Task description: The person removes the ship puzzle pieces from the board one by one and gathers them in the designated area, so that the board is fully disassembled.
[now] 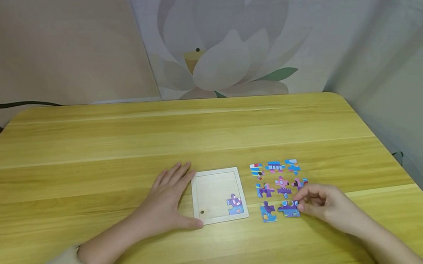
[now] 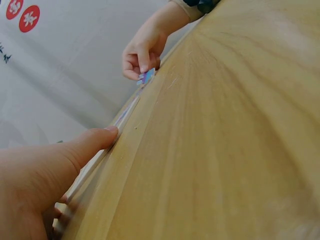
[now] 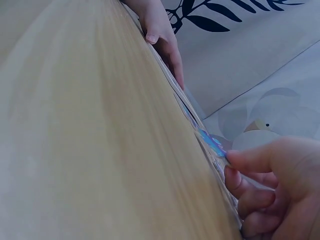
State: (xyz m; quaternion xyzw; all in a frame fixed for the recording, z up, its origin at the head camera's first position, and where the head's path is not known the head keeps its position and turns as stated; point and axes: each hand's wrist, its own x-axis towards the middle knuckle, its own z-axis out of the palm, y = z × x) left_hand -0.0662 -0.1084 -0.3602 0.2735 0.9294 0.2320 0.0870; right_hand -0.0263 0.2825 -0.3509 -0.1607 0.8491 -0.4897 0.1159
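Observation:
A square wooden puzzle tray (image 1: 217, 220) lies on the table with one jigsaw piece (image 1: 236, 206) in its lower right corner. My left hand (image 1: 168, 200) is spread along its left side, fingertips at the upper left corner and thumb on the lower left corner. To the tray's right, my right hand (image 1: 331, 207) pinches the right edge of a blue and purple jigsaw piece (image 1: 291, 212) between thumb and forefinger. In the right wrist view that puzzle piece (image 3: 212, 143) is tilted up a little. Another jigsaw piece (image 1: 268, 212) lies just left of it.
More jigsaw pieces lie in rows right of the tray, among them a bus-window piece (image 1: 275, 167) and a pink and purple piece (image 1: 283, 185). A small dark round spot (image 1: 202, 212) marks the tray's lower left. A curtain with a flower print (image 1: 225, 61) hangs behind the table.

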